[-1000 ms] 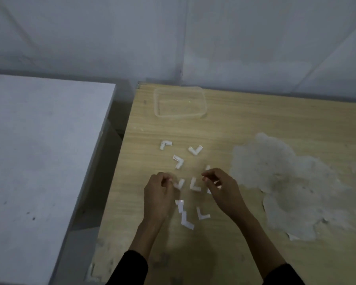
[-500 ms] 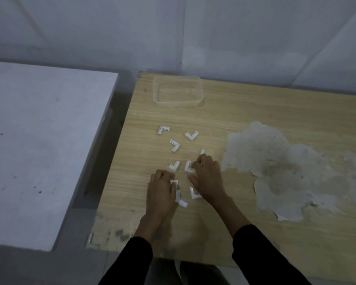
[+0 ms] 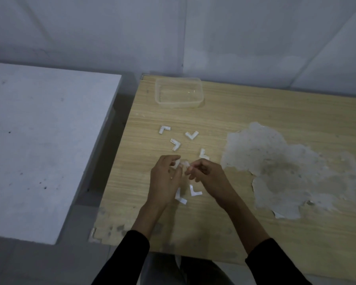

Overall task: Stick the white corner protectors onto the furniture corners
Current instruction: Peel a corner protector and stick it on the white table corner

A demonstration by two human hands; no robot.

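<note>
Held protector (image 3: 183, 163): small white piece, just above the wood table (image 3: 255, 120), left half, abt midway btwn far & near edges. It sits btwn the fingertips of both hands. Left hand (image 3: 165, 179): fingers curled, tips pinching the piece's left end. Right hand (image 3: 209, 177): fingers curled, thumb & forefinger pinching its right end. The piece is blurred, so can't tell its exact shape.

Far protectors (image 3: 175, 144): 4 white L-shapes lying flat, scattered just past the hands twd the far edge. Near protectors (image 3: 194, 191): 2 more L-shapes flat on the wood, below the hands twd the near edge, one partly under the left hand. Fitted piece (image 3: 94, 235): whitish, on the table's near-left corner.

Clear container (image 3: 179, 92): plastic, rectangular, close to the far-left corner.

Table top is light wood-grain laminate. Worn patch (image 3: 286, 171): big grey area on the right half where the laminate has peeled, with ragged edges. The near-left corner area is scuffed too.

White table (image 3: 39, 140) stands left of it, across a narrow gap, w/ dark specks on top. Wall (image 3: 173, 33) behind is grey-white; light is dim. Black sleeves (image 3: 132, 256) cover both forearms.
</note>
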